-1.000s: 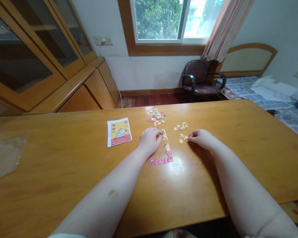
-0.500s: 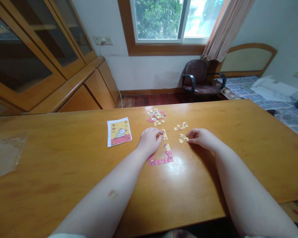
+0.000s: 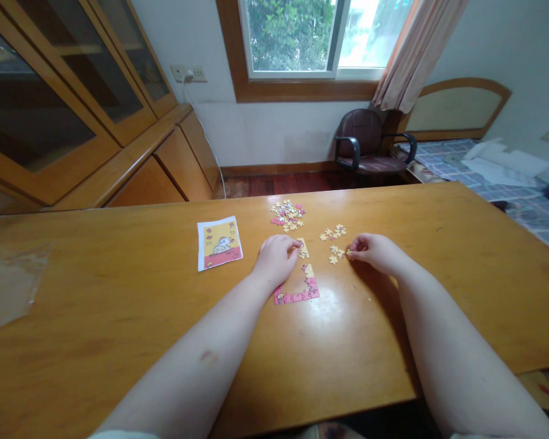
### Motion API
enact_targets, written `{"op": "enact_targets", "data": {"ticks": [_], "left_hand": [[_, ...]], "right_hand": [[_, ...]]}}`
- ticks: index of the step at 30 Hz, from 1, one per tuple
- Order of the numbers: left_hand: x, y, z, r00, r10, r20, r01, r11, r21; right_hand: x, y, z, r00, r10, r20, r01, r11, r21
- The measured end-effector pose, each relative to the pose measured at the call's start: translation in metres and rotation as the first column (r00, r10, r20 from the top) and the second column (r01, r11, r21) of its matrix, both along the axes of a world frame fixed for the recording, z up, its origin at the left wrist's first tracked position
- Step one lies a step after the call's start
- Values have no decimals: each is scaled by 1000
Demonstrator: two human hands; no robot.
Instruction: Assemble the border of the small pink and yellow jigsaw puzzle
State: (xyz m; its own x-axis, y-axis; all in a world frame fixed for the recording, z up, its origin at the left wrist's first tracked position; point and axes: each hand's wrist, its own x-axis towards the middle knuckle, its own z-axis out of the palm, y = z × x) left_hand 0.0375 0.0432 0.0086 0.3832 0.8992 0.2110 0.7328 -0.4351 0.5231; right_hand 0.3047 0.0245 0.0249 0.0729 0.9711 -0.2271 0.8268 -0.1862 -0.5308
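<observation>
My left hand [image 3: 278, 255] lies palm down over the left side of a partly joined jigsaw puzzle. Its lightly bent fingers rest at a yellow joined section [image 3: 304, 248], and the hand hides part of the left side. Nearer me is the puzzle's pink and yellow border [image 3: 296, 298]. To the right, my right hand [image 3: 373, 249] pinches a small yellow jigsaw piece [image 3: 349, 252] between thumb and fingers, just above the table. Beside those fingertips lie loose yellow pieces [image 3: 333, 259], with another small group of pieces [image 3: 333, 233] behind them.
A heap of mixed pieces [image 3: 287, 214] lies near the table's far edge. Left of my left hand is a printed picture [image 3: 220, 244] of a white cartoon figure. A clear plastic bag [image 3: 11, 283] lies at far left. Beyond the table stands an armchair [image 3: 366, 143].
My right hand has shifted slightly right and away from me, and a yellow jigsaw piece has come away from the loose group in its fingers. My left hand stays put.
</observation>
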Motion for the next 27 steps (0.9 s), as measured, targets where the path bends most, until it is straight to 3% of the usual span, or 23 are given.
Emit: {"op": "enact_targets", "data": {"ticks": [7, 10, 14, 21, 27], "left_hand": [[0, 0, 1, 1000, -1, 8, 1, 1000, 1], [0, 0, 0, 1000, 0, 7, 0, 1000, 0], [1, 0, 0, 1000, -2, 2, 2, 1000, 3], [1, 0, 1, 1000, 1, 4, -1, 1000, -6], [1, 0, 0, 1000, 0, 14, 0, 1000, -1]], "right_hand": [[1, 4, -4, 996, -45, 77, 42, 998, 50], [1, 7, -6, 986, -63, 156, 42, 990, 133], [-1, 16, -16, 963, 4, 270, -85, 953, 289], [-7, 23, -26, 949, 86, 302, -168, 952, 258], [-8, 18, -19, 954, 28, 300, -118, 951, 287]]}}
